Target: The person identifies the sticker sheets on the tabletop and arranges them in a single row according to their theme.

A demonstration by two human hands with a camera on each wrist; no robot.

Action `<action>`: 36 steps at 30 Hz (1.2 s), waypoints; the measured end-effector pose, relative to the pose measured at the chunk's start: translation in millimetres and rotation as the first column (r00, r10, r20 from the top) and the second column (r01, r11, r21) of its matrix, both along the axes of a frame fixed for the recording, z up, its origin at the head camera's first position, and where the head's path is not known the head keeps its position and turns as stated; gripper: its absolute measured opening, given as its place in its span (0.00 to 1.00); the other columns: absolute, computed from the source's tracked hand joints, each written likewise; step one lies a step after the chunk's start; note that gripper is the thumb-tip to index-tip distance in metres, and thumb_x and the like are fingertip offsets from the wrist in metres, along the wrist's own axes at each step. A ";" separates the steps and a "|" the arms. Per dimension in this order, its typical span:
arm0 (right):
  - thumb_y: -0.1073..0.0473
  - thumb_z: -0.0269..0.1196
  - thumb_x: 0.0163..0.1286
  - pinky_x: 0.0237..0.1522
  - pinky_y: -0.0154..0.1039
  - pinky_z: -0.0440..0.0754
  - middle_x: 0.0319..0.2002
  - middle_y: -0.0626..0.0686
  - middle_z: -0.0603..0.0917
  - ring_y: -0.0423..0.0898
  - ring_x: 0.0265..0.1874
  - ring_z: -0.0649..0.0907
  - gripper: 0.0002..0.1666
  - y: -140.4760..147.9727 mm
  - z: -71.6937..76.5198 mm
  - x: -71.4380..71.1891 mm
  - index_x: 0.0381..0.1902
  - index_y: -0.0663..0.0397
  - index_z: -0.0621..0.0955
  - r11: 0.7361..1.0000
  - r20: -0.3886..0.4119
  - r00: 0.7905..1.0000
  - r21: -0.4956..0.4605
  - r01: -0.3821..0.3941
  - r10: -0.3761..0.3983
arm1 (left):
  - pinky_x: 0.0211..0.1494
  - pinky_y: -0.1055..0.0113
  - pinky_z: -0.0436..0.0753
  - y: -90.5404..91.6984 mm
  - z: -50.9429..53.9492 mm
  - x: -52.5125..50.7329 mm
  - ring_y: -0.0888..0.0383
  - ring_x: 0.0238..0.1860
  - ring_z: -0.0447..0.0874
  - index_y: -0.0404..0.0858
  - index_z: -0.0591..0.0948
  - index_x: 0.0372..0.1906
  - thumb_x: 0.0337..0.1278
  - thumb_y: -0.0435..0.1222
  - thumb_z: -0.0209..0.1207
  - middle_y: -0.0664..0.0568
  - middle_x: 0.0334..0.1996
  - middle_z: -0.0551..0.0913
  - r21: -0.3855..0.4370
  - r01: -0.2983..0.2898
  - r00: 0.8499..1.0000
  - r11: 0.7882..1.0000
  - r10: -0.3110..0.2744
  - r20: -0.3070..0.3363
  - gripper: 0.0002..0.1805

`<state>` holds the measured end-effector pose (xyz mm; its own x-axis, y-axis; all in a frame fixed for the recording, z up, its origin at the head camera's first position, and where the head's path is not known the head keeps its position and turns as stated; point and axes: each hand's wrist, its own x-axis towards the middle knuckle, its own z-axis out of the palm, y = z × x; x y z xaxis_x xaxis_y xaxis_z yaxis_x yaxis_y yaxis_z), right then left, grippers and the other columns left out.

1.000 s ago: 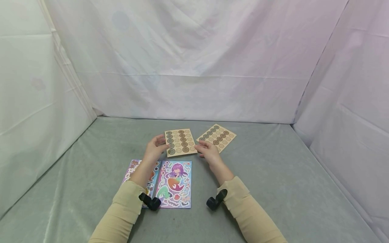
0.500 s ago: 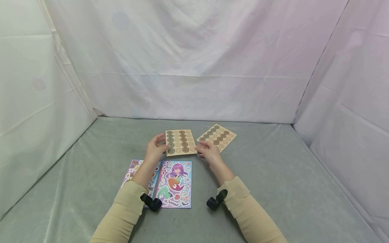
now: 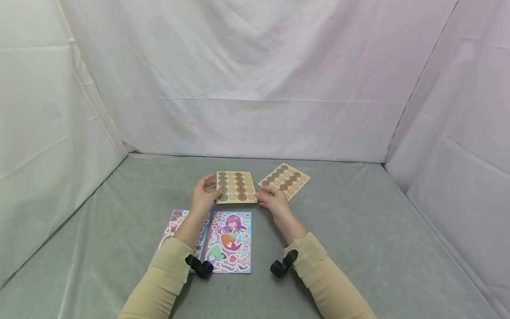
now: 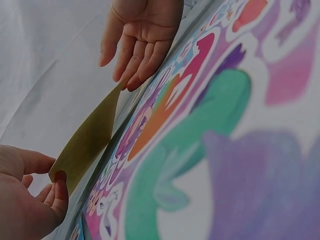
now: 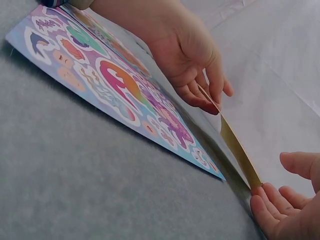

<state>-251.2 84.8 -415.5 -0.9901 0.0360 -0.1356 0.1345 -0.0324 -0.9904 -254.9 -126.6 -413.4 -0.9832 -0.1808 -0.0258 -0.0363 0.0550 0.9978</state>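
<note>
One tan dotted sheet (image 3: 237,188) is held beyond the mermaid sheet (image 3: 230,241), left hand (image 3: 202,200) pinching its left edge, right hand (image 3: 275,201) straight-fingered against the opposite edge, thumb off; likely positioning step, next probably needs level, even support.

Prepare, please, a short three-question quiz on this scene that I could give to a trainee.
1. True or false: the thumb of the right hand presses on the tan sheet that the left hand pinches.

2. Multiple choice: what colour is the hair on the mermaid sheet?
A) green
B) purple
C) black

3. Fill in the blank: in the head view, the other tan sheet lies to the ____ of the pinched one.

Key: 1. False, it stands apart from the sheet; 2. B; 3. right.
</note>
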 end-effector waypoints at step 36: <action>0.70 0.63 0.63 0.39 0.37 0.83 0.49 0.63 0.81 0.43 0.35 0.83 0.32 8.9 8.0 -3.8 0.66 0.63 0.70 0.999 0.021 0.999 -0.041 -0.030 0.031 | 0.48 0.66 0.79 6.5 6.6 2.5 0.53 0.45 0.78 0.41 0.63 0.71 0.53 0.22 0.61 0.44 0.50 0.76 0.005 -0.006 0.999 1.000 0.007 -0.039 0.39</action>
